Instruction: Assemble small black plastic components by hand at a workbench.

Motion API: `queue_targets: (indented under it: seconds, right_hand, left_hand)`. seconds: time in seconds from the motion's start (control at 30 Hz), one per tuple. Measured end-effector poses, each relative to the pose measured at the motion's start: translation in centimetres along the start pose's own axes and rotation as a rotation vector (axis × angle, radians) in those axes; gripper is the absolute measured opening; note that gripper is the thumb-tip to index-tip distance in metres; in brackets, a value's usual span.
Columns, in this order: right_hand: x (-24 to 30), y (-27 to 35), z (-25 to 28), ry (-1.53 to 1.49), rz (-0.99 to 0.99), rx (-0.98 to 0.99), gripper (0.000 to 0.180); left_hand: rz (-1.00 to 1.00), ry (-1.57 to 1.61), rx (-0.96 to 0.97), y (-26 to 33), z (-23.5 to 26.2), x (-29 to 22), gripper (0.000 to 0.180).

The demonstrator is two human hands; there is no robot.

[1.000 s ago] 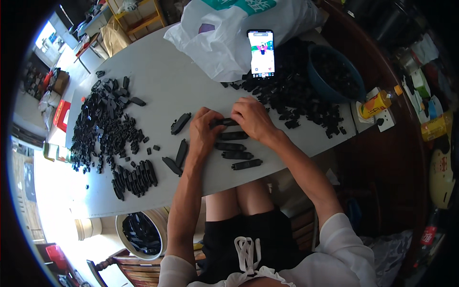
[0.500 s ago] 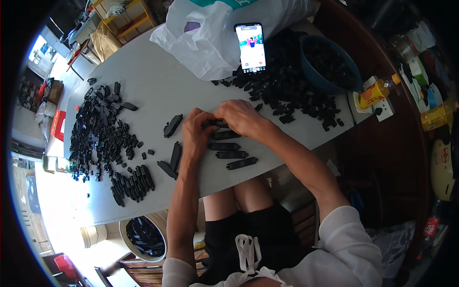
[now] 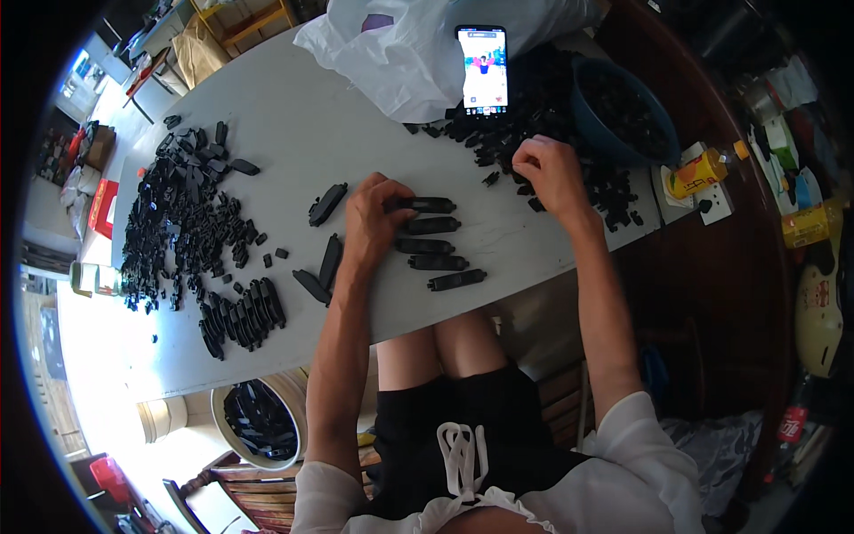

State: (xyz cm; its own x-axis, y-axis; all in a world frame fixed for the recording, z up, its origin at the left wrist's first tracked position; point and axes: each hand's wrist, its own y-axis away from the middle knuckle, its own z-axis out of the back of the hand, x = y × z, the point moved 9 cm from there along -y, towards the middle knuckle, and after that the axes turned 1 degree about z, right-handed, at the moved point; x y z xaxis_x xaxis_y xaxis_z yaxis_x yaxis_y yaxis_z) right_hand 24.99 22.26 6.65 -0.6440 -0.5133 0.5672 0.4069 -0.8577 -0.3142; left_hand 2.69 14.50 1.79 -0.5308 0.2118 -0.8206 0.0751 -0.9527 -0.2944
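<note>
Several long black plastic pieces lie in a column at the table's middle. My left hand (image 3: pixel 374 214) pinches the left end of the farthest black plastic piece (image 3: pixel 429 205). Just nearer to me lies another long black piece (image 3: pixel 427 225). My right hand (image 3: pixel 546 171) is over the near edge of the pile of small black parts (image 3: pixel 614 189), thumb and fingers pressed together. Whatever is between those fingertips, if anything, is too small to make out. Left of my left hand are a loose black piece (image 3: pixel 328 205) and a pair of long ones (image 3: pixel 330 261).
A heap of black parts (image 3: pixel 191 214) covers the table's left side, with a row of curved pieces (image 3: pixel 242 313) nearer me. Behind are a phone (image 3: pixel 485 71), white plastic bag (image 3: pixel 391 71) and blue basin (image 3: pixel 583 125). A bucket (image 3: pixel 299 445) stands below the table edge.
My right hand has left the black plastic piece beside my left hand and moved right to the pile of small parts. My left hand stays on the piece. The whole view has shifted slightly.
</note>
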Motion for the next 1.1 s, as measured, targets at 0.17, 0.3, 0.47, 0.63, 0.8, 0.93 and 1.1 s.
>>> queue_targets:
  seconds: [0.17,0.3,0.47,0.63,0.8,0.93,1.1]
  right_hand:
    - [0.3,0.0,-1.4,0.11,-0.018,0.091,0.004]
    - [-0.6,0.3,-1.1,0.131,-0.034,0.075,0.004]
    - [1.7,0.8,-2.0,0.236,0.127,0.097,0.015]
    - [3.0,1.0,-4.0,0.399,0.31,0.044,0.011]
    - [3.6,1.0,-3.2,-0.025,0.158,0.04,0.008]
    - [2.2,0.9,-4.4,-0.43,-0.078,0.206,0.012]
    - [1.4,0.7,-5.2,-0.987,-0.233,0.258,0.018]
  left_hand:
    - [0.067,0.0,0.023,0.1,-0.2,0.4,0.028]
    - [0.063,0.023,0.008,0.0,-0.3,0.2,0.028]
    - [0.056,0.012,-0.006,0.1,0.0,0.7,0.029]
    - [0.009,-0.011,-0.018,0.2,-0.2,0.4,0.03]
    - [0.028,-0.071,-0.005,0.5,0.2,0.8,0.03]
    - [0.071,-0.169,-0.014,0.6,2.0,-0.5,0.033]
    - [0.178,-0.725,-0.325,1.4,8.5,-0.6,0.015]
